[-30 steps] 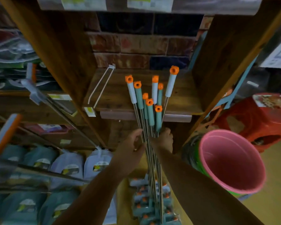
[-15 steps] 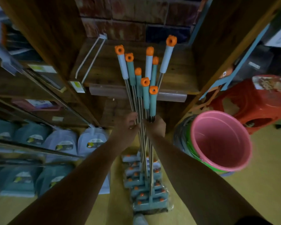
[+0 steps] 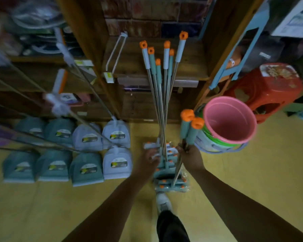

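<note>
Several mops with metal poles, teal or white grips and orange caps lean as a bundle [image 3: 162, 88] against a wooden shelf [image 3: 157, 55]. Their teal heads [image 3: 168, 179] stand wrapped in plastic on the yellow floor. My right hand [image 3: 189, 157] grips two mop poles [image 3: 189, 130] pulled away from the bundle toward me, their orange caps close to the camera. My left hand [image 3: 150, 158] reaches to the lower poles of the leaning bundle; whether it grips them I cannot tell.
A pink bucket [image 3: 229, 119] stacked in others stands right of the mops, a red plastic stool [image 3: 269, 91] behind it. Rows of teal and white packaged mop heads [image 3: 87, 154] lie on the floor at left. My shoe [image 3: 163, 202] stands below the mop heads.
My right hand has pulled two mops out of the bundle, down and to the right. My left hand has dropped lower along the poles. The view has tilted down toward the floor.
</note>
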### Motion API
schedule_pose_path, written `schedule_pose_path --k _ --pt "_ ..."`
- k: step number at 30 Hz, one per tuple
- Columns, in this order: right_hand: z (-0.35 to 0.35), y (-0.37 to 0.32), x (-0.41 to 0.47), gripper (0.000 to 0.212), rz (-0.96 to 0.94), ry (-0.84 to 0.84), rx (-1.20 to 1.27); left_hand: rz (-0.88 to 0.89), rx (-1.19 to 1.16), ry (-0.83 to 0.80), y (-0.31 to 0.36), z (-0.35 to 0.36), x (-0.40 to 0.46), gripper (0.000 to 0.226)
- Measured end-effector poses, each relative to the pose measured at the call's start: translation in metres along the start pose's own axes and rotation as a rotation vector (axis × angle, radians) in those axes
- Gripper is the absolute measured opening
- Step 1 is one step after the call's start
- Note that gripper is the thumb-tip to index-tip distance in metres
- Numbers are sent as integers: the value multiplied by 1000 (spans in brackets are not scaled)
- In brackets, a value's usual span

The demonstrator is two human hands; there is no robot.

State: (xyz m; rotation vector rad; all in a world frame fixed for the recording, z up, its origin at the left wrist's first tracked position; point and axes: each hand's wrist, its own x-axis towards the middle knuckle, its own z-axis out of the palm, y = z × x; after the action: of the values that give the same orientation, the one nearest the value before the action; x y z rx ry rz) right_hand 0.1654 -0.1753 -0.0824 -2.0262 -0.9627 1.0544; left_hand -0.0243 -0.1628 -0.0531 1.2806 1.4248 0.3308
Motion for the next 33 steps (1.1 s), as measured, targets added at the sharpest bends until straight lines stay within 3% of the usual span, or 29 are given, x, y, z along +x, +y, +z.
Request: schedule_pose_path --k 3,7,10,17,20,22,25,28,30,33 --pt "-19 -14 -67 9 8 111 -14 28 7 -5 -22 -26 -69 42" --pt "-12 -92 -177 9 -174 124 -53 143 36 94 -47 -89 -163 27" --pt "15 -165 -255 6 -337 42 -73 255 30 176 -48 -144 -223 40" --pt "103 -307 -376 21 -556 -241 -232 381 -86 321 -38 -252 -326 55" --pt "159 -351 -402 5 -683 -384 -237 457 -89 404 -31 -310 -359 57" --pt "192 -372 -412 9 -745 -439 -229 479 -41 467 -33 -343 -370 57" --pt "251 -408 -426 13 -822 -458 -188 464 -152 555 -55 -402 -377 45" --pt "310 -439 -425 20 -948 -448 -162 440 -237 646 -82 -461 -370 31" --pt "346 -456 -416 27 -963 -528 -122 380 -212 709 -95 -499 -363 26" --pt "399 -484 -393 55 -973 -654 -159 331 -168 768 -114 -556 -350 4"
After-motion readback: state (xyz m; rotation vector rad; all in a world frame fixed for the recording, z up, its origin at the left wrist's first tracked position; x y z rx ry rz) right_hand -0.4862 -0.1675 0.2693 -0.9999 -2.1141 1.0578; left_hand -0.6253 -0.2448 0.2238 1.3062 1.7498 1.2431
